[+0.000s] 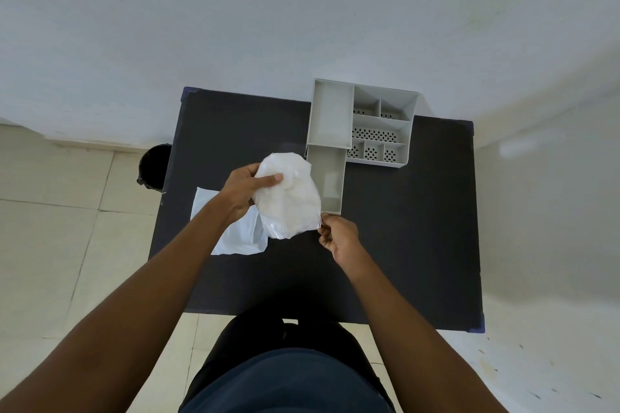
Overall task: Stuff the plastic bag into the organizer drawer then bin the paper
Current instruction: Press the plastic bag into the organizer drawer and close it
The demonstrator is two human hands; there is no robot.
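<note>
A person stands at a dark table point(402, 228) set against a pale wall, both bare forearms reaching forward over it. The left hand point(243, 189) is closed around the upper left side of a crumpled translucent white plastic bag point(288, 198), thumb laid across its front face and the other fingers hidden behind it. The right hand point(339, 235) pinches the bag's lower right edge between thumb and fingertips, the remaining fingers curled in. The bag is held clear above the table surface, just left of the organizer drawer point(330, 178) and overlapping that drawer's left wall in this view; whether it touches the wall cannot be told. The drawer is pulled out toward the person from a grey desk organizer point(362, 124), which stands at the far right part of the table. The drawer's visible interior is bare. The organizer's top shows one long plain tray on the left and several smaller compartments on the right, with perforated floors. A flat white sheet, taken to be the paper point(231, 235), lies on the table below and left of the bag, partly covered by the left wrist and by the bag. A black bin point(154, 166) stands on the tiled floor just beside the table's left edge, near its far corner. The person's dark clothing fills the bottom centre of the view.
</note>
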